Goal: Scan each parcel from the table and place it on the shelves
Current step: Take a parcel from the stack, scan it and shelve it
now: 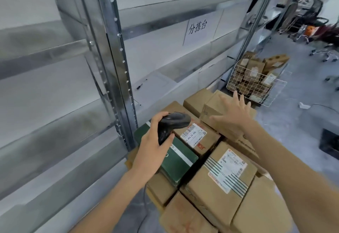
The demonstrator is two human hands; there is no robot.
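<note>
Gripping the black handheld barcode scanner (169,125) w/ the left hand (150,152), fingers wrapped round its handle, above the dark green box (176,161). Right hand (232,116) is spread flat on the small brown cardboard parcel (216,111) topping the stack, nothing grasped yet. Imo that parcel could slide off, and its label isn't visible, so the scan might miss.

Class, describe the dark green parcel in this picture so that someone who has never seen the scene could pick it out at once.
Start at the metal shelving upright and follow it down to the pile of parcels at its foot. The dark green parcel lies at the pile's shelf-side edge, partly under the left hand gripping the black scanner. It is the only green one, crossed by a white stripe; its neighbours are brown cardboard.
</note>
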